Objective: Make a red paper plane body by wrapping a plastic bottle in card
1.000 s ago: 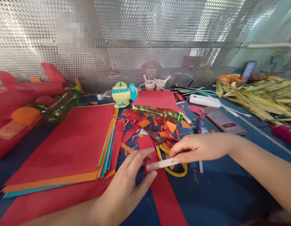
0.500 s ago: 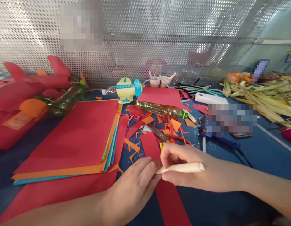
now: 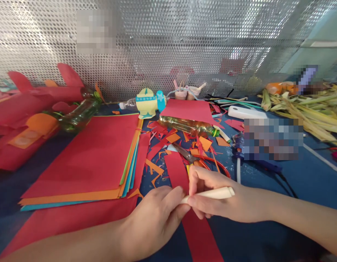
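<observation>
Between my two hands is a cream-white marker (image 3: 218, 193), lying nearly level with its blunt end to the right. My right hand (image 3: 231, 210) pinches its barrel between thumb and fingers. The marker's left end goes into the closed fingers of my left hand (image 3: 154, 218), which hide its tip. Beneath both hands a long red paper strip (image 3: 199, 236) runs toward me. Just beyond my right fingers lie scissors (image 3: 185, 152) among paper scraps, their handles partly hidden.
To the left lies a stack of coloured paper (image 3: 86, 156), red on top. A green plastic bottle (image 3: 189, 126) rests behind orange scraps (image 3: 154, 167). On the right are a blue glue gun (image 3: 264, 163), a white device (image 3: 246, 112) and dried husks (image 3: 310, 112). Red-covered bottles (image 3: 29, 102) stand far left.
My left hand, open around the marker's end earlier, has closed on it. My right hand has shifted its grip, and the marker's blunt end now points right. The view has shifted slightly.
</observation>
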Action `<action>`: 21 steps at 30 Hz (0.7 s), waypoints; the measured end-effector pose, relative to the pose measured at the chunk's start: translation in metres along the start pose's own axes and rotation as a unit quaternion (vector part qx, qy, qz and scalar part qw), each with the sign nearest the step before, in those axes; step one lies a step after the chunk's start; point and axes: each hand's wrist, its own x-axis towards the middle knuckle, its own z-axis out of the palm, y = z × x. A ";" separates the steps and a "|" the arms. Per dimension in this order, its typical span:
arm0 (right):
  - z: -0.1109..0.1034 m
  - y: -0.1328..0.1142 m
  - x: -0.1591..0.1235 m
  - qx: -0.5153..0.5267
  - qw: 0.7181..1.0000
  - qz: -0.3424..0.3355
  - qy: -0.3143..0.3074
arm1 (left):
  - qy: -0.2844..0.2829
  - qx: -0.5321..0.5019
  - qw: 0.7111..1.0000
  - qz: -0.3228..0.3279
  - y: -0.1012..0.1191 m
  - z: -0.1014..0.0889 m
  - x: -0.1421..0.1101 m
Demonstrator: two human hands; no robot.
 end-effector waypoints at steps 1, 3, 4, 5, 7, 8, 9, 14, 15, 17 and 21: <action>0.000 0.000 0.000 -0.003 1.000 -0.001 0.000 | 0.007 0.000 1.000 0.003 0.000 -0.001 0.000; 0.001 -0.002 -0.001 -0.024 1.000 -0.002 -0.001 | 0.027 0.005 0.999 0.017 0.003 -0.003 0.001; 0.001 -0.003 -0.002 -0.044 0.999 -0.002 0.001 | 0.041 0.013 0.999 0.023 0.004 -0.005 0.001; 0.002 -0.005 -0.003 -0.068 0.998 -0.002 0.002 | 0.055 0.024 0.998 0.028 0.007 -0.007 0.001; 0.003 -0.008 -0.005 -0.119 0.993 -0.001 0.007 | 0.071 0.053 0.995 0.039 0.011 -0.011 0.001; 0.004 -0.009 -0.006 -0.141 0.990 -0.001 0.008 | 0.070 0.068 0.994 0.046 0.013 -0.012 0.001; 0.005 -0.009 -0.006 -0.158 0.987 -0.002 0.009 | 0.062 0.080 0.993 0.054 0.015 -0.013 0.001; 0.007 -0.003 -0.007 -0.167 0.985 -0.028 0.005 | 0.005 0.078 0.995 0.063 0.016 -0.013 0.000; 0.007 -0.002 -0.006 -0.162 0.986 -0.033 0.002 | -0.001 0.068 0.996 0.054 0.015 -0.013 0.000; 0.005 -0.004 -0.005 -0.162 0.986 -0.036 -0.005 | -0.009 0.041 0.998 0.043 0.014 -0.013 0.000; -0.010 -0.019 -0.008 -0.129 0.991 0.007 -0.035 | 0.022 0.043 0.999 0.003 0.007 -0.014 0.000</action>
